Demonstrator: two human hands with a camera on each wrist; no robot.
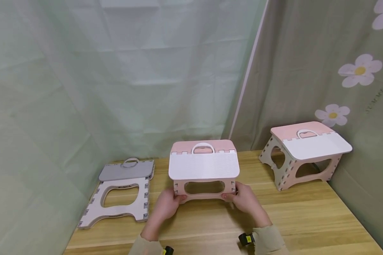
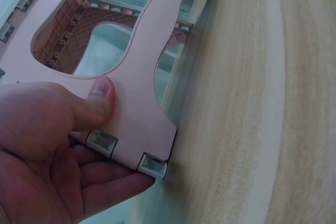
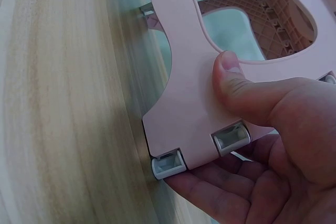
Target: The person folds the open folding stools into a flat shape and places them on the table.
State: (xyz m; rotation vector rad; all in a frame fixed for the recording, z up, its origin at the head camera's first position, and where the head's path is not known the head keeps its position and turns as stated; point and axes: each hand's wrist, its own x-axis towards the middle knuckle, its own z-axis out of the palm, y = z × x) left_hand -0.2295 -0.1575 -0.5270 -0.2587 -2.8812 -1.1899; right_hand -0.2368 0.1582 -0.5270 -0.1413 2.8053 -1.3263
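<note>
Left hand [image 1: 167,204] and right hand [image 1: 245,200] each pinch a lower corner of the centre stool [image 1: 204,165], thumbs in front. Stool lies at 12 o'clock from between them, long axis 9-to-3, neither hand nearer. Can't tell if its feet bear on the bench [image 1: 207,226]. Folded grey stool [image 1: 126,171]: 9–10 from left hand. Set-up side stool [image 1: 317,147]: 2 from right.
</note>
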